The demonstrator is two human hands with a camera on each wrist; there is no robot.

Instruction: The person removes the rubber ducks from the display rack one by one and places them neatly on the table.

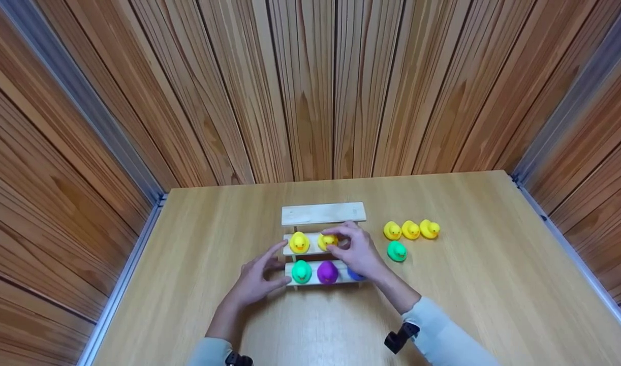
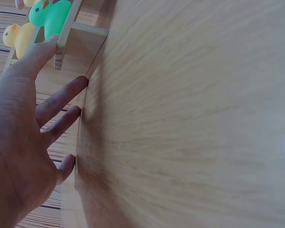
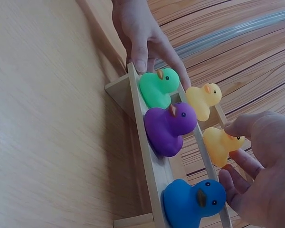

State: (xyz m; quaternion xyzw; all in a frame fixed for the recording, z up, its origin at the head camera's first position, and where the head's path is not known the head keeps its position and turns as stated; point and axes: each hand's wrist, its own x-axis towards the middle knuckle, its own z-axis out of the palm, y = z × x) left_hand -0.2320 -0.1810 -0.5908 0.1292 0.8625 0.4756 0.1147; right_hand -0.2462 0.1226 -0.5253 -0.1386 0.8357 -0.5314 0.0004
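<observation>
Rack (image 1: 323,213): stood on the table (image 1: 214,229) as the clock's centre, twelve pointing away from the person.
Right hand (image 1: 358,249): at three o'clock, pinching a yellow duck (image 1: 326,243) at the middle step (image 1: 313,245); thumb and fingers took its sides, presumably so the base could sit flat.
Left hand (image 1: 259,278): at eight o'clock, open, fingers spread, thumb touching the end of the lowest step (image 1: 314,275), probably to steady the rack.
Neighbouring yellow duck (image 1: 299,243): sat on the middle step, at nine o'clock from the pinched one.
Lowest row: green duck (image 1: 301,271), purple duck (image 1: 328,272) and blue duck (image 3: 194,204) (half hidden by the right hand in the head view), seemingly spread so each had room.
Loose ducks: three yellow ducks (image 1: 411,230) and a second green duck (image 1: 397,251) stood near three o'clock, apparently placed for the right hand's easy reach.
</observation>
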